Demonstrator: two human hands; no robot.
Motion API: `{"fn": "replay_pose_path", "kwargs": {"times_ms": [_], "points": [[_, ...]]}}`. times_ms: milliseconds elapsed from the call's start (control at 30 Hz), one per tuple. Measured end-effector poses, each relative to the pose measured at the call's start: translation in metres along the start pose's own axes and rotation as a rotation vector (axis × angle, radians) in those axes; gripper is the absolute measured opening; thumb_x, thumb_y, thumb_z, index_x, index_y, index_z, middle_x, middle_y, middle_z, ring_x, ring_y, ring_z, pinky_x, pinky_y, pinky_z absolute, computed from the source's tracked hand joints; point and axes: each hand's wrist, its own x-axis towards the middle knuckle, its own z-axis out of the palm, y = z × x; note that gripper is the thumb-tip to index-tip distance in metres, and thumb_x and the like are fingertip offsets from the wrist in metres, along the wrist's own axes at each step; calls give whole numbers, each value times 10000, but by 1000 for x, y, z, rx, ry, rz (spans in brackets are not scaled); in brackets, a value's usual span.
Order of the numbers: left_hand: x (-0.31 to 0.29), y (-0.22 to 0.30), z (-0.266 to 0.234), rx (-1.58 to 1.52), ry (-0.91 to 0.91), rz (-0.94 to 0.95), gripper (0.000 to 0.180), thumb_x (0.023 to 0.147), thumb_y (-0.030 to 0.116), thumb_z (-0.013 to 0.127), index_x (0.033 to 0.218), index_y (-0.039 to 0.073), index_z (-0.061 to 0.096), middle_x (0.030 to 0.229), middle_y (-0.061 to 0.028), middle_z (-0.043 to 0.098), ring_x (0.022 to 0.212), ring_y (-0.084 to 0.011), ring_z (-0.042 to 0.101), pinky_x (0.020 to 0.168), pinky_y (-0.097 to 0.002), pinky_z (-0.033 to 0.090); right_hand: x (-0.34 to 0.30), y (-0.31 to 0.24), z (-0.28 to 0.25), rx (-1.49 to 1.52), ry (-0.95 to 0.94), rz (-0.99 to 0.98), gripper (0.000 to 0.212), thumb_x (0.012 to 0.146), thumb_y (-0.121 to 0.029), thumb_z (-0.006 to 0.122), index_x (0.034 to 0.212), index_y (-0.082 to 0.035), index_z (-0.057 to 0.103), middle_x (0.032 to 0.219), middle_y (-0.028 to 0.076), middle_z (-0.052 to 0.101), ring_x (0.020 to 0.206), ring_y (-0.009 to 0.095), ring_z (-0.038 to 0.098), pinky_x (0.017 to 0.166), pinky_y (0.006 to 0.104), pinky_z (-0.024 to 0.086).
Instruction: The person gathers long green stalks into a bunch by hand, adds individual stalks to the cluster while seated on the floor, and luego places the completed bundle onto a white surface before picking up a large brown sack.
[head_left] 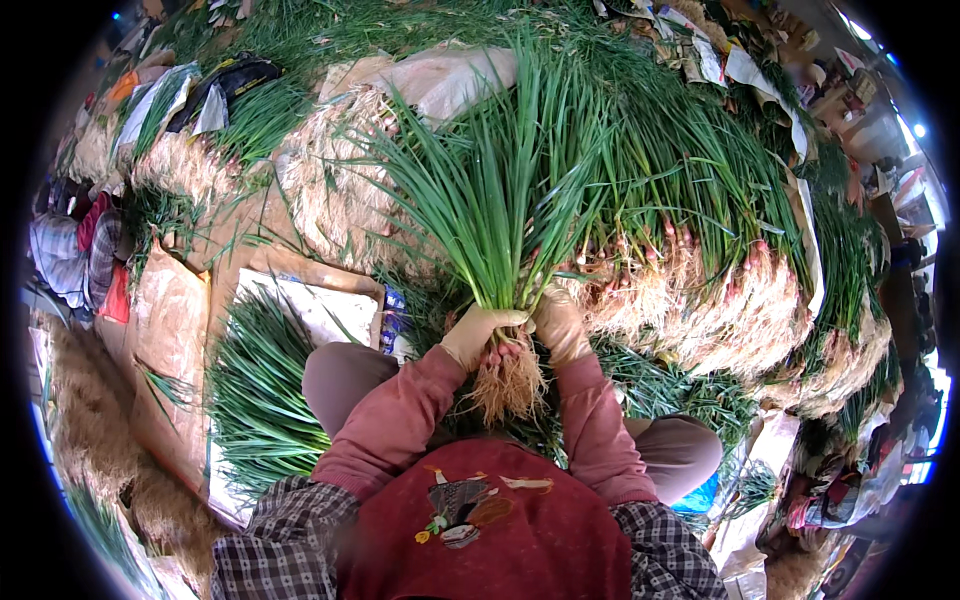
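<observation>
A bunch of green onions (490, 225) stands upright in front of me, its long green leaves fanning out away from me. My gloved left hand (480, 335) is closed round the bunch just above its reddish bulbs. On the other side my gloved right hand (560, 322) is closed against the same stems, its fingers partly hidden by them. Pale stringy roots (508, 388) hang below my hands. Close to my right hand lies a large pile of green onions (690, 260), roots toward me.
Left of my knee, a stack of green onions (262, 390) lies by a white-lined sheet (325, 308). A brown paper sack (172, 350) is farther left. Beyond are more root heaps (335, 180) and a pale sack (450, 82). Another person (75, 240) sits at the far left.
</observation>
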Motion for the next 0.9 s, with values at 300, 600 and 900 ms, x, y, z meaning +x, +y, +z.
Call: {"fn": "replay_pose_path", "kwargs": {"times_ms": [300, 600, 900], "points": [[7, -5, 1, -34, 12, -15, 338, 803, 153, 658, 1106, 33, 570, 818, -59, 627, 442, -81, 534, 362, -173, 391, -44, -6, -23, -2329, 220, 84, 170, 836, -119, 549, 864, 14, 649, 807, 183, 666, 748, 287, 663, 624, 398, 520], [-3, 5, 2, -211, -209, 330, 243, 756, 79, 681, 988, 49, 616, 819, -45, 614, 669, -149, 614, 556, -273, 541, 26, -118, 22, -1524, 660, -221, 386, 875, -267, 601, 1134, 19, 589, 888, 146, 665, 659, 238, 615, 610, 337, 524], [4, 2, -12, -233, -10, 112, 369, 804, 110, 640, 1160, 87, 548, 882, -80, 669, 479, -125, 600, 357, -224, 441, 20, -103, 37, -957, 482, -113, 141, 902, -147, 572, 894, -26, 645, 748, 103, 644, 544, 142, 578, 510, 215, 535]]}}
